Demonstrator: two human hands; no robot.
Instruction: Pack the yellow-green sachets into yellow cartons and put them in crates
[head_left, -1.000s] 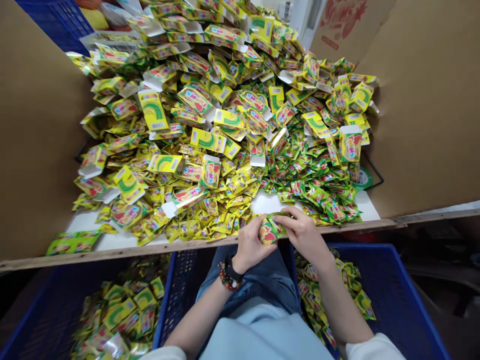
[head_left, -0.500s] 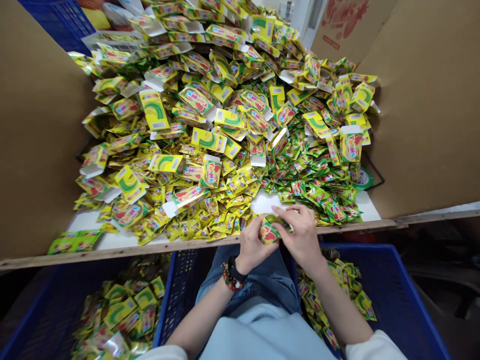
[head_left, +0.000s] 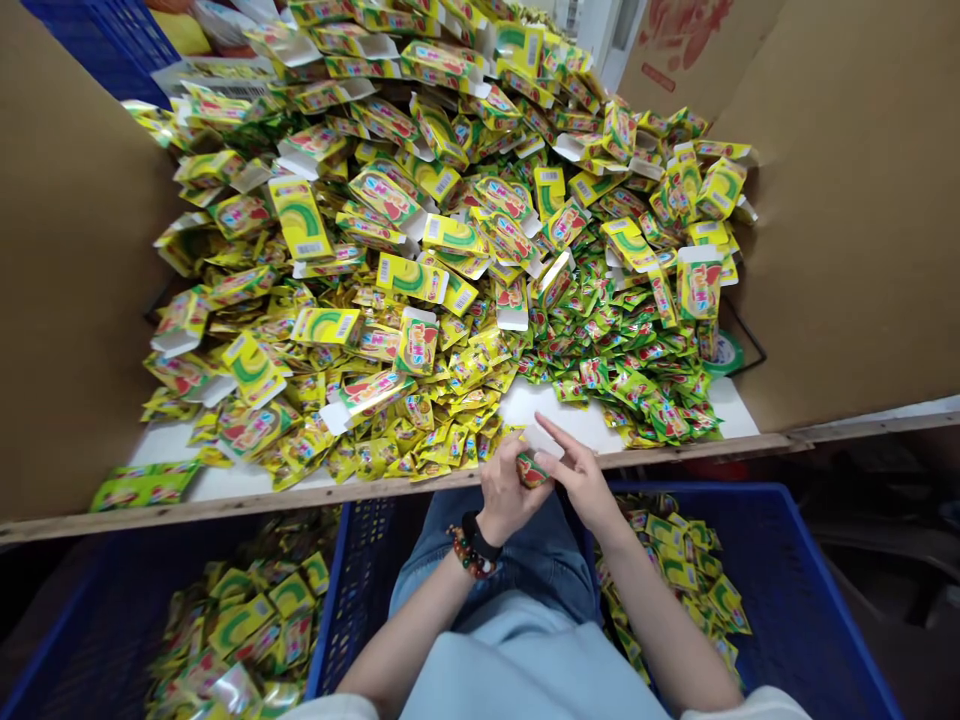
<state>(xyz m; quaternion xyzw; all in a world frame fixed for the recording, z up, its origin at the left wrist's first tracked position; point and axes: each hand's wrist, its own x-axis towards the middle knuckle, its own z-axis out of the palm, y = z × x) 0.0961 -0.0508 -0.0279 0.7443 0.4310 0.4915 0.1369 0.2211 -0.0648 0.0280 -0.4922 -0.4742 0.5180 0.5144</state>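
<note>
My left hand (head_left: 504,492) is closed around a small candy box (head_left: 533,470), just above the table's front edge. Red and green print shows on the box, and its white flap (head_left: 544,440) stands up at the open end. My right hand (head_left: 589,488) is at the same end, index finger stretched out beside the flap and thumb touching the box. Its other fingers are partly hidden. Small yellow packets (head_left: 450,440) lie on the table to the left of the hands, and green packets (head_left: 660,410) to the right.
A tall heap of flat yellow boxes (head_left: 420,280), many with flaps open, covers the back. Cardboard walls (head_left: 847,220) stand on both sides. Below the wooden table edge (head_left: 300,500), blue crates (head_left: 810,580) hold filled-looking boxes. A green strip (head_left: 146,487) lies at the left front corner.
The green packet that was between the right fingers and the box opening no longer shows. The right hand has shifted slightly left, and the box's white flap is now visible.
</note>
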